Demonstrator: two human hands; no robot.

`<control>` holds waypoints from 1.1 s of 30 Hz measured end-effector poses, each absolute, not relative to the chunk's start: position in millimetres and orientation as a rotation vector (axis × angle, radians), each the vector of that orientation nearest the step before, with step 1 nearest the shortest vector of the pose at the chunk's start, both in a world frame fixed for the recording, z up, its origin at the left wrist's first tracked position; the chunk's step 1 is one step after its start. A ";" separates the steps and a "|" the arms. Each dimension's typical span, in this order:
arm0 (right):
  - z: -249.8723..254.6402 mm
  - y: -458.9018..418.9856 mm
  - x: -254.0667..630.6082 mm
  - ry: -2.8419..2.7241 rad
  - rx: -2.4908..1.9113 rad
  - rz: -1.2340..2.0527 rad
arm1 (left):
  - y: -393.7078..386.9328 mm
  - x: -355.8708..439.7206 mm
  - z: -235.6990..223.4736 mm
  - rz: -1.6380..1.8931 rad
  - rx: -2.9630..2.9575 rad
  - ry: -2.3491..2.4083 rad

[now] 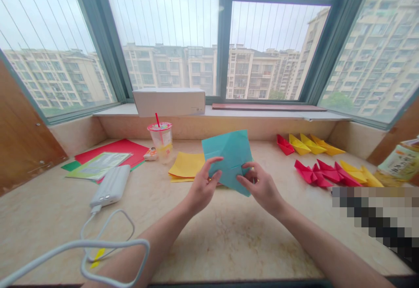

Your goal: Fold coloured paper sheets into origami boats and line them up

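Raised above the middle of the counter is a sheet of blue paper (229, 150), tilted and marked with creases. My left hand (207, 183) pinches its left edge between thumb and fingers. At the lower right side, my right hand (260, 185) grips the same sheet, its fingers curled partly behind it. A stack of yellow paper (185, 166) lies behind and left of my left hand. To the right stand folded paper boats, among them a red one (285, 144) and a yellow one (299, 144). Nearer are more folded red pieces (309, 173) and yellow pieces (353, 172).
On the left lie red sheets (134, 150), a clear paper packet (101, 166) and a white power bank (111, 185) with a looping white cable (114, 243). A plastic cup (161, 139) with a straw stands behind. A bottle (401, 161) is at far right; a white box (168, 102) sits on the sill.
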State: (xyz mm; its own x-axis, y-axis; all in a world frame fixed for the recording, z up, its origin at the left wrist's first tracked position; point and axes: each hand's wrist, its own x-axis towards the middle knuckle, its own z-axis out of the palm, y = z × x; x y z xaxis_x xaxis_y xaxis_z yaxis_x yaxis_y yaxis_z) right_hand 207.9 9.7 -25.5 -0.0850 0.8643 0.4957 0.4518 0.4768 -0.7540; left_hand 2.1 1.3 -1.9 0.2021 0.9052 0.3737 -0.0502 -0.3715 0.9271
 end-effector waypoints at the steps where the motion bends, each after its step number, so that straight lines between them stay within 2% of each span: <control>1: -23.8 10.3 209.0 -1.698 -1.129 0.470 | 3.2 1.1 0.1 1.362 1.493 0.817; 4: -15.3 14.0 217.2 -1.538 -1.123 0.356 | 6.0 -2.9 8.9 1.396 1.330 0.788; 7: -5.1 20.7 230.8 -1.314 -1.098 0.462 | 6.0 -7.5 14.9 1.311 1.237 0.788; 9: 0.8 24.5 239.6 -1.216 -1.049 0.701 | 6.8 -10.6 14.2 1.199 1.224 0.813; 14: 9.0 21.4 251.2 -1.228 -0.879 1.544 | 12.0 -16.3 4.2 0.865 1.332 0.817; 18: 8.2 11.0 250.5 -1.396 -0.856 1.795 | 13.9 -16.2 1.6 0.809 1.395 0.822; 23: -2.7 7.2 237.6 -1.594 -0.851 1.656 | 14.3 -14.1 1.1 0.981 1.271 0.872; 29: -17.2 10.6 228.9 -1.946 -0.812 1.045 | 16.3 -11.6 -8.9 1.017 1.310 0.925; 33: -21.0 11.6 233.1 -2.223 -0.766 0.783 | 14.9 -9.1 -9.2 1.056 1.353 0.962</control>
State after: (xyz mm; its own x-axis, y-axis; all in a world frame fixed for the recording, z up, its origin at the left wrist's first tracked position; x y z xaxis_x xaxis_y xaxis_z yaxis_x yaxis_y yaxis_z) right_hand 233.1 11.6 -21.0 -0.6168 0.6904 0.3780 0.3014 0.6508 -0.6969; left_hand -9.1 14.9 -9.2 0.2690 0.9612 0.0610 -0.0287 -0.0554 0.9981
